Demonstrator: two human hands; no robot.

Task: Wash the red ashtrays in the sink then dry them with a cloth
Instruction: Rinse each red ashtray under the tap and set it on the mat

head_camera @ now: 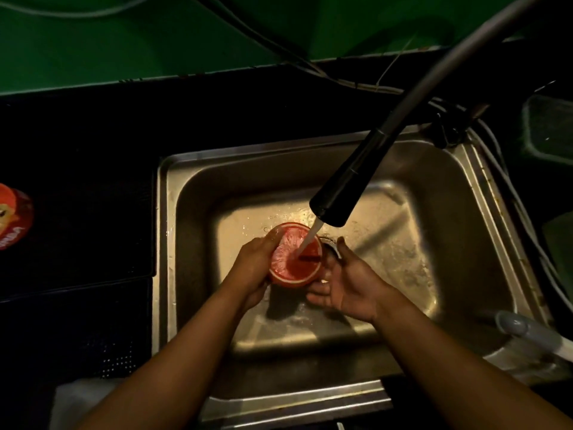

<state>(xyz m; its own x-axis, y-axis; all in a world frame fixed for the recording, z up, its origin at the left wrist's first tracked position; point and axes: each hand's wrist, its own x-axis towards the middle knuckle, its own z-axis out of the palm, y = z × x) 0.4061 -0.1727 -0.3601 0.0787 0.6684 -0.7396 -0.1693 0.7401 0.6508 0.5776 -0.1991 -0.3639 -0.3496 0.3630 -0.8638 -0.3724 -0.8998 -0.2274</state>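
A round red ashtray [294, 262] with a white rim is held over the steel sink [403, 243], under a thin stream of water from the black faucet head [339, 193]. My left hand [252, 268] grips its left edge, fingers curled over the rim. My right hand [344, 283] lies palm up beside and under its right side, fingers spread and relaxed, fingertips touching the ashtray. A second red ashtray [14, 215] with a printed design sits on the dark counter at the far left. A pale cloth [80, 401] lies at the lower left.
The grey faucet hose [449, 66] arcs from the upper right over the basin. A black perforated mat [77, 212] covers the counter to the left. Pale plastic items [527, 339] sit at the sink's right front corner. Cables run along the green wall behind.
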